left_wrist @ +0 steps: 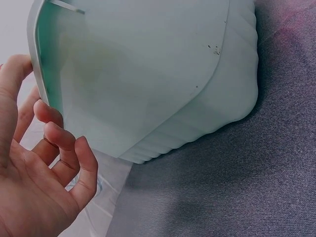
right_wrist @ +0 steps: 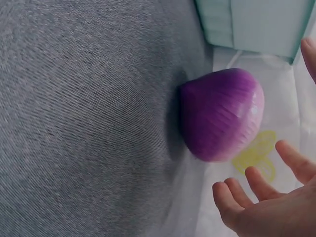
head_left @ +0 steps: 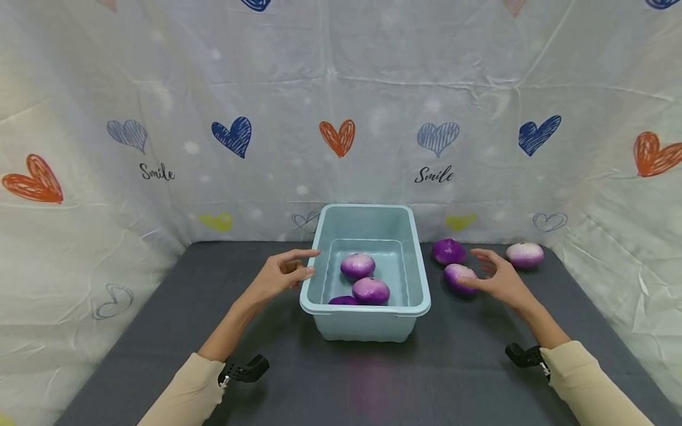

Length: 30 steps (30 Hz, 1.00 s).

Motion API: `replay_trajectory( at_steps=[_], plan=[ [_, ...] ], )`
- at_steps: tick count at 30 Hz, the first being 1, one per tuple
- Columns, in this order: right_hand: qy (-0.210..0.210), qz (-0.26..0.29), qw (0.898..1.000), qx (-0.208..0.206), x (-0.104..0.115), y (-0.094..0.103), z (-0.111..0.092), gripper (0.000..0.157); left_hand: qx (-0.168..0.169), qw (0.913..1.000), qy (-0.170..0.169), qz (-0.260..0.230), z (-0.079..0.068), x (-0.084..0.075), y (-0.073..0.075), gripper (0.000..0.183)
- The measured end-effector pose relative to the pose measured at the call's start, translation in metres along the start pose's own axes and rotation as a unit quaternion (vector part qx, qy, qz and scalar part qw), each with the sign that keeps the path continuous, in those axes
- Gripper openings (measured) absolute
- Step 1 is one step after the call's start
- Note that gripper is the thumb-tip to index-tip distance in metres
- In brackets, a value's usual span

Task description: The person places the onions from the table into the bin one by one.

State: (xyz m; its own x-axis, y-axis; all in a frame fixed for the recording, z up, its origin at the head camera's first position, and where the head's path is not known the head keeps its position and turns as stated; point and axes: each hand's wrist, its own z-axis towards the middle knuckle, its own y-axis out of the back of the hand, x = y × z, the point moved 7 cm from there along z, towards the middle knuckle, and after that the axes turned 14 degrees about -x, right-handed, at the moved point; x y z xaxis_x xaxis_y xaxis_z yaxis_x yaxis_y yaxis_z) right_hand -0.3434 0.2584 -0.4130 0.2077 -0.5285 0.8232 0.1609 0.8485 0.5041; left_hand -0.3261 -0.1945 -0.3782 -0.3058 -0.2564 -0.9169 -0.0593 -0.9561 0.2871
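Observation:
A light blue plastic bin (head_left: pixel 357 325) stands on the dark tabletop with 3 purple onions in it; one of them (head_left: pixel 371 291) lies near the front wall. My left hand (head_left: pixel 282 273) is at the bin's left rim, its index finger and thumb at the edge and the other fingers loosely bent. To the right of the bin, my right hand (head_left: pixel 498 277) reaches over a purple-and-white onion (head_left: pixel 457 278), fingers spread and thumb close to it. In the right wrist view the fingers stand apart from the onion (right_wrist: pixel 222 116).
Behind the right hand's onion sits a darker purple onion (head_left: pixel 449 252). A paler onion (head_left: pixel 524 255) lies farther right, near the table's back corner. A white curtain (head_left: pixel 373 71) printed with hearts hangs behind the dark tabletop (head_left: pixel 341 384).

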Motion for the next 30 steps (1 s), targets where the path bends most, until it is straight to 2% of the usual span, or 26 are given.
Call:
replay_trajectory(
  at_steps=[7, 16, 30],
  plan=[
    [-0.002, 0.005, 1.000, 0.019, -0.003, -0.008, 0.000, 0.079, -0.003, 1.0000, 0.007, 0.000, 0.001, 0.003, 0.000, 0.042],
    [0.035, 0.021, 0.999, 0.033, -0.001, -0.012, 0.002, 0.056, -0.004, 0.9999, 0.000, 0.013, 0.000, 0.004, -0.001, 0.041],
    [0.055, 0.014, 0.998, 0.039, 0.001, -0.010, 0.003, 0.052, -0.006, 0.9998, 0.007, 0.018, 0.000, 0.003, 0.000, 0.042]
  ],
)
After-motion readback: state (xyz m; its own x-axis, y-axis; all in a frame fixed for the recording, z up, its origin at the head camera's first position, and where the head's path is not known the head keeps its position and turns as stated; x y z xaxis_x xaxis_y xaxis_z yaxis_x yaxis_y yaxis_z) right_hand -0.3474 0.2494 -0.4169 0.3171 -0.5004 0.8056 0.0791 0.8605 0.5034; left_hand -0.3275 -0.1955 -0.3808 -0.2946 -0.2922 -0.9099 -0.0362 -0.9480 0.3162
